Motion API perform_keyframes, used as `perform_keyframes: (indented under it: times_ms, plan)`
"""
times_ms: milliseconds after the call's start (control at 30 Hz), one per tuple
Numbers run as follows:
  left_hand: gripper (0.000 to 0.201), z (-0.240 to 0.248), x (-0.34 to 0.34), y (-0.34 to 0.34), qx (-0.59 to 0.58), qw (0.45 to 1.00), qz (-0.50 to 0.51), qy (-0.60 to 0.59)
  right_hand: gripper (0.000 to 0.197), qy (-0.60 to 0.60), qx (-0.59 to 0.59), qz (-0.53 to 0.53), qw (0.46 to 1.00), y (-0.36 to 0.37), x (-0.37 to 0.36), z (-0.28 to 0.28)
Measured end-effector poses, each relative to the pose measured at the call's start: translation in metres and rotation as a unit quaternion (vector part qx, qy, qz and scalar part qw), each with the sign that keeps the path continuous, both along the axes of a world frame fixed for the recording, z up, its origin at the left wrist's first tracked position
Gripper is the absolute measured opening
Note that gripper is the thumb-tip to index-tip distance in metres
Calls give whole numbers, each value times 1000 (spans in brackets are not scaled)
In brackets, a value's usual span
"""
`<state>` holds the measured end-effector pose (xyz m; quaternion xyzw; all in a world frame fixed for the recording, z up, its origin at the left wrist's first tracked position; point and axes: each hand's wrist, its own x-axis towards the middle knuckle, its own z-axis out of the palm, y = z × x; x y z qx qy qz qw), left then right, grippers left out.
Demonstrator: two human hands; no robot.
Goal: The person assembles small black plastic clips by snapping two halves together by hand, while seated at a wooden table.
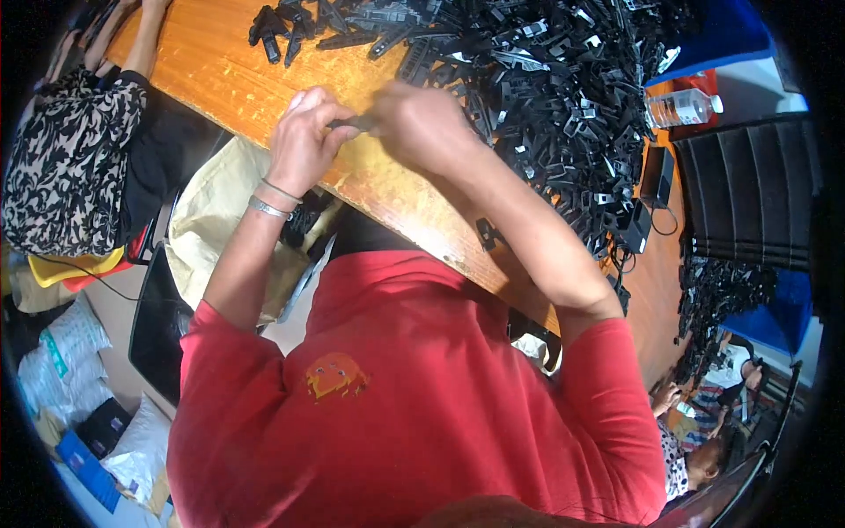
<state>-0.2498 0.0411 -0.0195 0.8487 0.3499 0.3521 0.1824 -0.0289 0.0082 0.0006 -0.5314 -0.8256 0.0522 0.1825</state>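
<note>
Over the near part of the wooden table, my left hand [304,132] pinches a small dark plastic piece [356,123] between thumb and fingers. Close against the other end of that piece is my right hand [424,125], curled and smeared by motion, so its grip does not show clearly. A big heap of black plastic parts [546,110] spreads beyond and to the right of my hands. One loose black part [487,233] lies by the table's near edge, under my right forearm.
A clear bottle [682,108] lies beside a blue bin [726,40] at right. Small black boxes with a cord [634,227] stand at the heap's edge. An open cream sack [207,233] hangs below the table. Another person's arm [145,40] rests at far left.
</note>
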Motion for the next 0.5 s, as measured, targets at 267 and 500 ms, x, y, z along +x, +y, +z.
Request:
perform_keyframes:
  times_ms: [267,500]
  plan:
    - [19,31,-48,1,-149,980,-48,123,18,91,-38,33,995,-23,-23,-16]
    - [33,69,-86,5,-200,973,-37,113,24,17,-20,-152,988,-49,33,25]
